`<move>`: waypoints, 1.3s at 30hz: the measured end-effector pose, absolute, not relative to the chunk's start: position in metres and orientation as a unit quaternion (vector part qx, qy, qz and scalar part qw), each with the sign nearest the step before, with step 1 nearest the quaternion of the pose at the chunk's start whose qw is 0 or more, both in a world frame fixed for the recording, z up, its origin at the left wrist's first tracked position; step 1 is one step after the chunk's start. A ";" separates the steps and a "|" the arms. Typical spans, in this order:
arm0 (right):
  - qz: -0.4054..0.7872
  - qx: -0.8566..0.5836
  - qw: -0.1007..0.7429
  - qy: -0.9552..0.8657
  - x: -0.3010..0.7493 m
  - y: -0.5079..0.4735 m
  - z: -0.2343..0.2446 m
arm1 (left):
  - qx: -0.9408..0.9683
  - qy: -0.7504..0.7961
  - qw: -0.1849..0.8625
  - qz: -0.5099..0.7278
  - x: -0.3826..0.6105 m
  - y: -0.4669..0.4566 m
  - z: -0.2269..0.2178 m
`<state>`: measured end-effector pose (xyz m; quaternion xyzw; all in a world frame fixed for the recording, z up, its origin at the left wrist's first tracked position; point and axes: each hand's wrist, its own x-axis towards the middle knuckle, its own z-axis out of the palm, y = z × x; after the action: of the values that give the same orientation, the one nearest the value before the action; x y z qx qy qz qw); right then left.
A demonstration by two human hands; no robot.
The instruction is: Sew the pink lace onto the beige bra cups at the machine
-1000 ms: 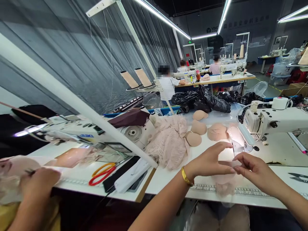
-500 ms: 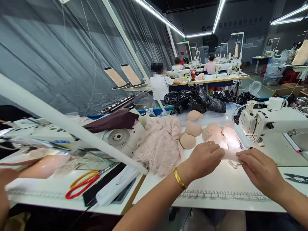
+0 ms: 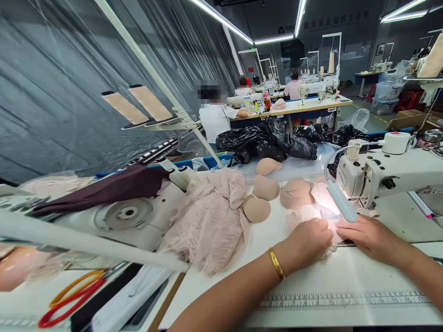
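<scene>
Pale pink lingerie fabric with moulded cups lies under the lit head of a white sewing machine. My left hand, gold bangle at the wrist, is closed on this fabric just left of the needle area. On the other side my right hand has its fingers together and pinches the fabric's near edge, partly below a pale tube-shaped lamp. The needle and the stitching point are hidden. Loose beige bra cups lie to the left, beside a heap of pink lace.
A ruler strip runs along the table's front. To the left are red-and-orange scissors, a slanted white pole and another machine under dark cloth. Black plastic bags lie behind. A co-worker sits farther back.
My hands have brought the fabric closer to the machine head and lower onto the table. Before, they held a strip stretched between them. The view has shifted right; the neighbour's hand at left is gone.
</scene>
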<state>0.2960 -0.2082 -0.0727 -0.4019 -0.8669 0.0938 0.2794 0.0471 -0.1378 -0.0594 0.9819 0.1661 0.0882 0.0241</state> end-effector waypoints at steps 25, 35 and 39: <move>0.112 -0.403 0.176 -0.891 0.312 -0.216 -0.068 | 0.980 0.147 -0.027 0.132 0.056 -0.147 -0.063; 0.089 -0.460 0.206 -0.859 0.310 -0.211 -0.074 | 0.979 0.112 -0.013 0.172 0.068 -0.129 -0.073; 0.069 -0.491 0.205 -0.844 0.309 -0.207 -0.081 | 0.976 0.098 0.004 0.197 0.074 -0.116 -0.077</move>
<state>0.3091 -0.2074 -0.0806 -0.4910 -0.8439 0.0688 0.2051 0.0742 -0.1156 -0.0768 0.9755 0.0978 0.1970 0.0044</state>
